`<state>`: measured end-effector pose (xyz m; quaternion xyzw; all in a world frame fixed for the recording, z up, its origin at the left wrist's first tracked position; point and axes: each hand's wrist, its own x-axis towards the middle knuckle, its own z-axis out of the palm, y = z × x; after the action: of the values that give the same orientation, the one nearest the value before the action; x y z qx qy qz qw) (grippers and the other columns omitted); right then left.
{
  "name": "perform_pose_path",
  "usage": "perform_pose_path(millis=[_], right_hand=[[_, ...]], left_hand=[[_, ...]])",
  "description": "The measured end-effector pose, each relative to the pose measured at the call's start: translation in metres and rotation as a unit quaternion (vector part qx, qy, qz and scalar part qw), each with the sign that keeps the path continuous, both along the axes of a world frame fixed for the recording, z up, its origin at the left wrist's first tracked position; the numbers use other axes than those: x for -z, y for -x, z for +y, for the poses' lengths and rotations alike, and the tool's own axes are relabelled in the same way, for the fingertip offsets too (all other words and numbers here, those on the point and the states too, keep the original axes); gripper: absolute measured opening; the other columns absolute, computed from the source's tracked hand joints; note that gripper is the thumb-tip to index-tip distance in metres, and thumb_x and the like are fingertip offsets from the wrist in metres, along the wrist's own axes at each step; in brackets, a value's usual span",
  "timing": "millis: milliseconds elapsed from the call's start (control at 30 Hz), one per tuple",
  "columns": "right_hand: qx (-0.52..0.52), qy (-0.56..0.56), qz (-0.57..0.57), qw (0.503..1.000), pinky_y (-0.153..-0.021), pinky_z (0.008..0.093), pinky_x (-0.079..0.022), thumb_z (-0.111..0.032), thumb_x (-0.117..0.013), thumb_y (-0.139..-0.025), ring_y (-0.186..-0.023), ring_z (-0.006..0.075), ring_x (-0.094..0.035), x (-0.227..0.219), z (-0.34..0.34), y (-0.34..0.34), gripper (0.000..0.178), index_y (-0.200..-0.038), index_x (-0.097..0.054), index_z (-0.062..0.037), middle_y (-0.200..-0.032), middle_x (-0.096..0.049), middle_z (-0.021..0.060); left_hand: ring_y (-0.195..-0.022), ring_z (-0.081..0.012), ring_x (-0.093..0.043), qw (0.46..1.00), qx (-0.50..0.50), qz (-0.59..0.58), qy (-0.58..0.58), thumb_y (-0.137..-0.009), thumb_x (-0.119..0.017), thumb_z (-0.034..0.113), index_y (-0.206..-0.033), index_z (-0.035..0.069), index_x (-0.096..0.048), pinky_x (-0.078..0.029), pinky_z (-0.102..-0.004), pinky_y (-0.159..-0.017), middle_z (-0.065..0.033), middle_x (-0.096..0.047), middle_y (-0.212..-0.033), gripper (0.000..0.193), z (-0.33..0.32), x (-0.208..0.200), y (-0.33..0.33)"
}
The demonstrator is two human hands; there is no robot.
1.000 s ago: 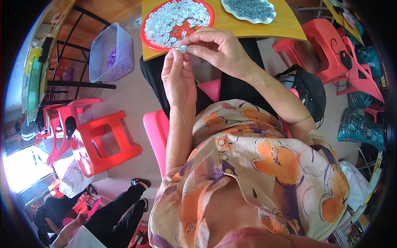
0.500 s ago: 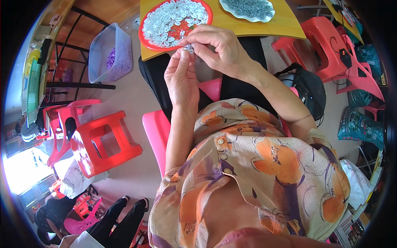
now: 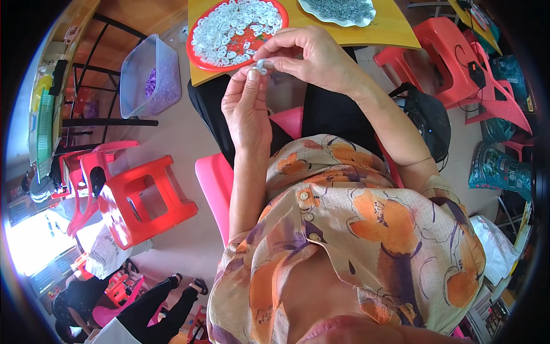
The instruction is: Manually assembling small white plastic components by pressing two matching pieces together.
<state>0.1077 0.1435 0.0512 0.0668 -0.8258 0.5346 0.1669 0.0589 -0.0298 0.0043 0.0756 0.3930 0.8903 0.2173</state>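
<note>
My left hand (image 3: 247, 112) is raised just in front of the table edge, its thumb and fingertips closed on a small whitish plastic piece (image 3: 261, 65). Thumb and forefinger of my right hand (image 3: 318, 60) pinch the same piece from the other side. Its exact shape is too small to make out. Right behind the hands, a red round tray (image 3: 285, 12) holds many small white oval pieces with holes. Further right lies a white scalloped dish (image 3: 370, 12) filled with small grey, thin metal-looking parts.
The yellow table (image 3: 395, 31) spans the top. A clear plastic bin (image 3: 166, 86) with purple bits stands at left. Red stools (image 3: 149, 200) stand on the floor on both sides, with a black bag (image 3: 427, 123) at right. Another person (image 3: 86, 301) is at lower left.
My right fingers have shifted slightly, and the whitish piece shows more plainly between both hands. The view has moved a little. The other person's feet at lower left have changed position.
</note>
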Motion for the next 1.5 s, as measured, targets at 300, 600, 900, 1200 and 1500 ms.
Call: perform_pose_path(millis=[300,600,900,1200,1500], right_hand=[[-0.034,0.296,-0.078,0.951,-0.075,0.0209,-0.050,-0.016,-0.074,-0.094,-0.083,0.0053,-0.063,0.006,0.002,0.006,0.026,-0.117,-0.076,-0.0046,-0.099,-0.075,0.0030],[-0.028,0.338,-0.085,0.937,-0.078,0.0211,-0.050,-0.016,-0.075,-0.093,-0.086,0.0057,-0.064,0.001,-0.008,0.004,0.027,-0.118,-0.076,-0.0033,-0.097,-0.074,0.0018],[-0.057,0.250,-0.132,0.958,-0.066,0.0198,-0.047,-0.020,-0.076,-0.095,-0.071,0.0053,-0.060,0.004,0.003,0.004,0.026,-0.114,-0.076,-0.0020,-0.087,-0.073,0.0014],[-0.058,0.272,-0.126,0.952,-0.059,0.0205,-0.041,-0.026,-0.077,-0.094,-0.064,0.0048,-0.052,0.001,-0.003,0.003,0.026,-0.108,-0.077,-0.0030,-0.077,-0.066,-0.0022],[-0.057,0.276,-0.130,0.951,-0.060,0.0213,-0.041,-0.027,-0.076,-0.094,-0.064,0.0050,-0.052,0.004,-0.003,0.005,0.028,-0.109,-0.076,-0.0018,-0.076,-0.064,-0.0021]], left_hand=[[-0.090,-0.0157,-0.072,1.000,-0.006,0.002,-0.025,-0.103,-0.065,0.011,-0.109,0.006,-0.064,-0.058,-0.0244,-0.077,-0.0093,-0.073,-0.104,0.008,-0.006,-0.012,0.003],[-0.086,-0.0152,-0.071,0.998,-0.002,0.056,0.003,-0.103,-0.065,0.010,-0.109,0.005,-0.062,-0.055,-0.0253,-0.076,-0.0101,-0.073,-0.101,0.009,-0.004,-0.018,-0.006],[-0.089,-0.0162,-0.071,0.997,-0.011,0.079,-0.005,-0.102,-0.065,0.008,-0.110,0.003,-0.062,-0.056,-0.0264,-0.079,-0.0101,-0.072,-0.102,0.010,-0.004,-0.020,-0.005],[-0.084,-0.0139,-0.072,0.988,-0.072,0.118,0.070,-0.099,-0.069,0.007,-0.106,0.000,-0.065,-0.056,-0.0247,-0.075,-0.0104,-0.075,-0.096,0.010,-0.004,-0.016,-0.004],[-0.080,-0.0139,-0.072,0.982,-0.108,0.124,0.096,-0.098,-0.071,0.007,-0.104,-0.001,-0.066,-0.056,-0.0242,-0.073,-0.0109,-0.075,-0.094,0.012,-0.004,-0.019,-0.004]])
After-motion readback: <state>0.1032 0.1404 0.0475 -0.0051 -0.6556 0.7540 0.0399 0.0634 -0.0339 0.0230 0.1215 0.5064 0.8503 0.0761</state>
